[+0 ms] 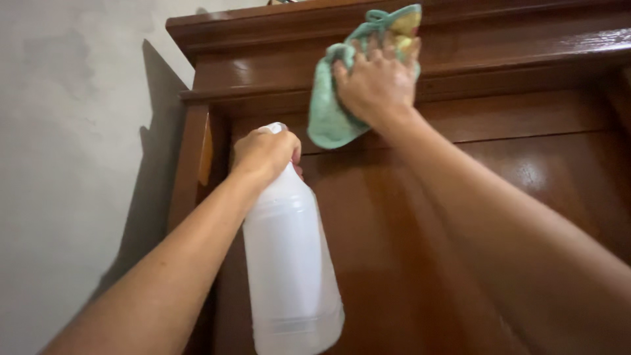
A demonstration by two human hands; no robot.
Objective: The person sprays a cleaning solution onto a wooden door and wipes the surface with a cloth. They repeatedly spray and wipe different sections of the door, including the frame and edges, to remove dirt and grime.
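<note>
- The right hand point(378, 82) is pressing a green cloth point(328, 112) flat against the upper moulding of a brown wooden cabinet point(526, 171), fingers spread over the fabric; part of the cloth is hanging loose below the palm, toward the top edge of the cabinet door.
- The left hand point(263, 152) is gripping the neck of a white plastic bottle point(289, 263), fingers closed tightly around it, so the top of the bottle is mostly hidden; I cannot tell what kind of cap or nozzle it is carrying.
- The bottle is hanging upright in front of the cabinet door, near its left edge, just below the cloth.
- Risks, as I am judging them:
  - Both arms are reaching high, so the bottle's weight is pulling on a grip at the narrow neck alone; it could be slipping if the hand is wet.
  - The loose lower flap of the cloth could be catching on the moulding's edge or dropping free if the pressing fingers are easing.
  - The bottle is swinging close to the glossy door and could be knocking or scratching it.
- Labels: the bottle is showing plain, milky-white sides with a faint ridge near the base; no label is showing.
- A pale grey wall point(72, 164) is standing beside the cabinet's left corner.
</note>
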